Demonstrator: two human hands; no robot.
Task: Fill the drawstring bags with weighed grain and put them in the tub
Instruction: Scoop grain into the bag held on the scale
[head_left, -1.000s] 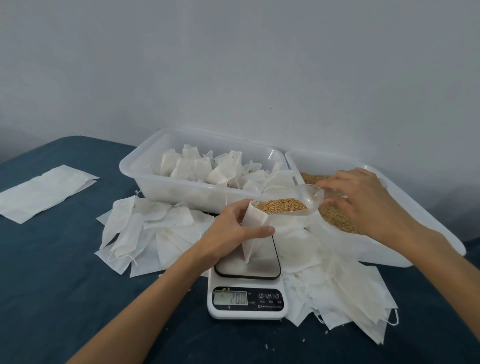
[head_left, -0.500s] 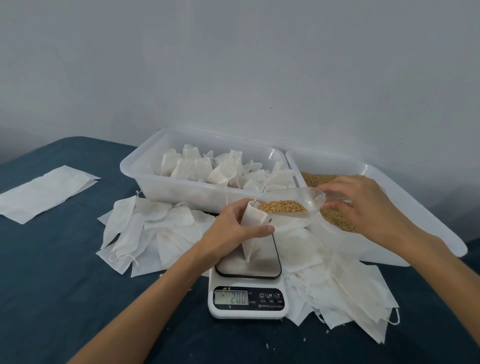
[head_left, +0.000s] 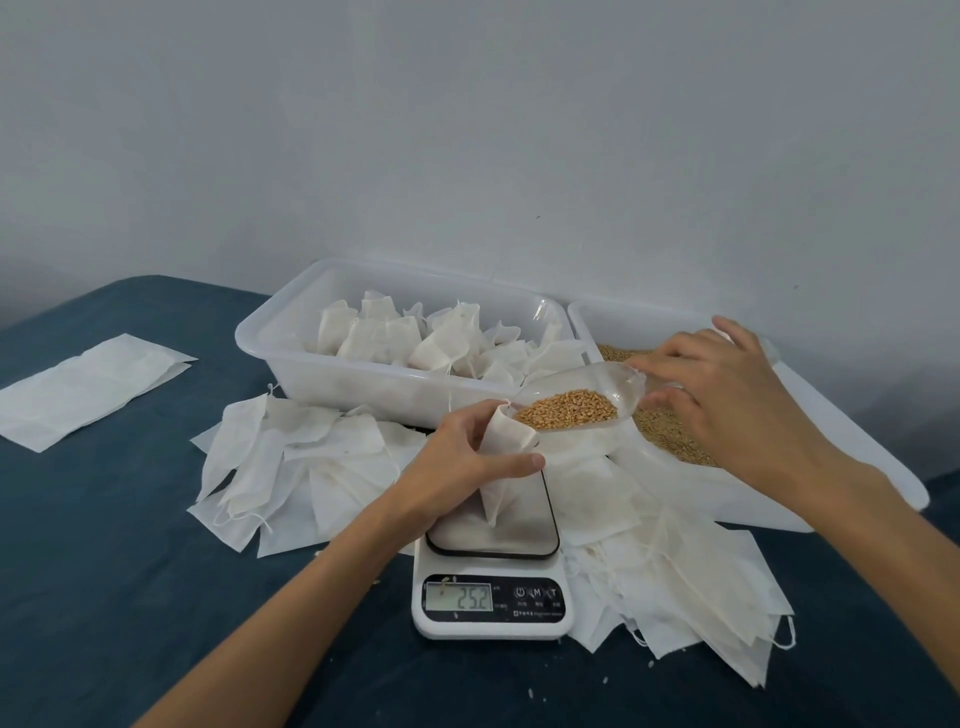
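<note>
You are holding an empty drawstring bag (head_left: 506, 457) over the platform of the scale (head_left: 492, 571), your left hand (head_left: 467, 457) curling its thumb and fingers round the bag's neck so the mouth is gaping toward the right. Your right hand (head_left: 727, 395) is pinching the far end of a clear scoop (head_left: 576, 400) loaded with grain (head_left: 566, 409), its lip touching the bag's mouth. The display is showing 25.2, though the bag's lower tip is touching the platform, so that reading is probably not settled.

To pour cleanly, be keeping the mouth wide with your thumb and seating the scoop's lip just inside the rim before tipping. Be tilting slowly, since the grain is heaped near the lip and could spill onto the cloth. Let the bag rest freely on the platform when checking weight.

Filled bags are sitting in the tub (head_left: 291, 358) at the far left; the grain tray (head_left: 779, 493) is lying to the right, with spare bags (head_left: 291, 457) spread around the scale.
</note>
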